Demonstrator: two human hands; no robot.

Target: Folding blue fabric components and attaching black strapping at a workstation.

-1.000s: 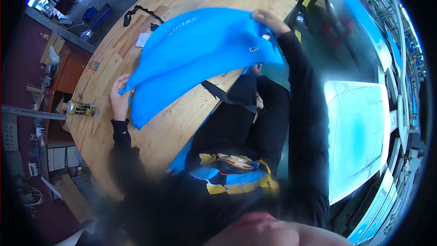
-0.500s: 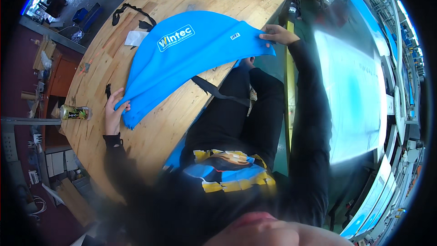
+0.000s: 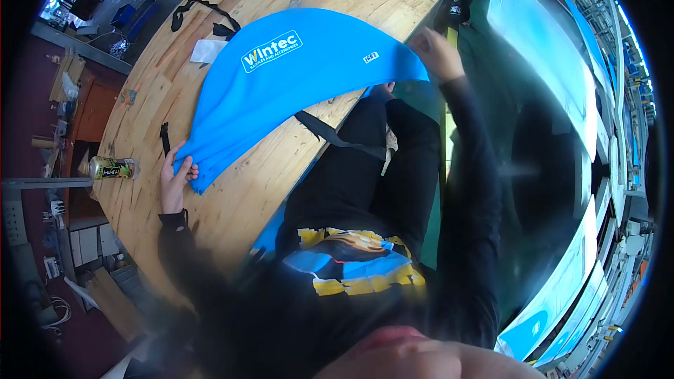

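A bright blue fabric cover [image 3: 302, 63] with a rounded far edge lies spread over the wooden table, white lettering on it. Its right tip reaches past the table's edge. My left hand [image 3: 177, 179] is closed on the cover's bunched near-left corner, thumb on top, and creases run out from that grip. My right hand [image 3: 439, 56] is at the cover's right tip, fingers bent. Motion smears those fingers, so whether they grip the fabric cannot be told.
On the wooden table [image 3: 267, 175] lie a black strap [image 3: 200, 5], a white paper slip [image 3: 208, 50] and a can [image 3: 112, 168] at the left edge. Another black strap [image 3: 330, 137] hangs off the near edge. Pale panels [image 3: 547, 35] stand along the right.
My right hand has shifted slightly up and its fingers have moved to the cover's outer edge. The cover's right part lies smoother. At right, the pale panels have moved.
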